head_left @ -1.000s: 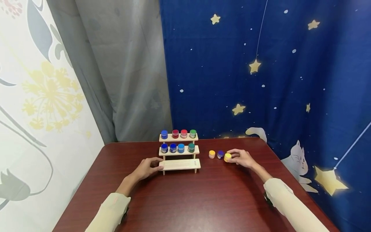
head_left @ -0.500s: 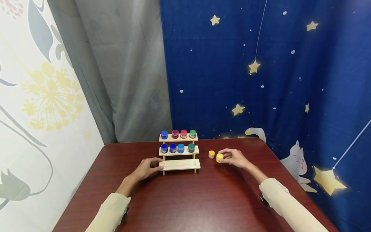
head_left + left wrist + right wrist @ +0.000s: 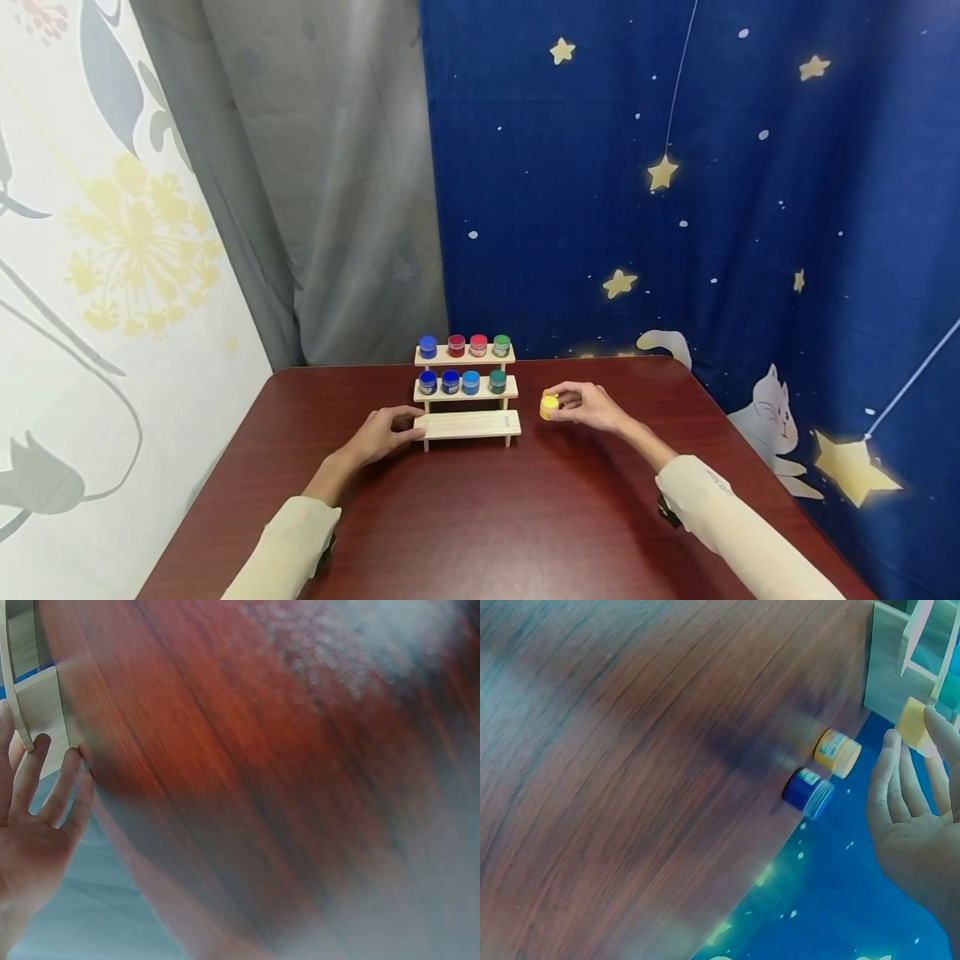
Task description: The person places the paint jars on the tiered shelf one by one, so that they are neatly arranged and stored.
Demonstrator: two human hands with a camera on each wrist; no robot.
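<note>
A three-tier wooden display stand (image 3: 472, 424) stands at the back of the table. My left hand (image 3: 382, 435) grips the left end of its lowest shelf, thumb toward the front. To the right of the stand, my right hand (image 3: 591, 406) pinches a small yellow paint jar (image 3: 550, 407) between thumb and fingertips. In the right wrist view, an orange-yellow paint jar (image 3: 837, 754) and a dark blue paint jar (image 3: 808, 793) sit side by side on the table. The held jar and hand mostly hide these two in the head view.
Blue, red and green jars (image 3: 478, 346) line the top shelf. Blue and green jars (image 3: 470, 382) fill the middle shelf. The lowest shelf is bare. A dark red wooden table (image 3: 480, 517) reaches back to a blue star curtain (image 3: 540, 208).
My right hand has carried the yellow paint jar leftward toward the stand, passing in front of the dark blue and orange-yellow jars. My left hand has stayed on the lowest shelf.
</note>
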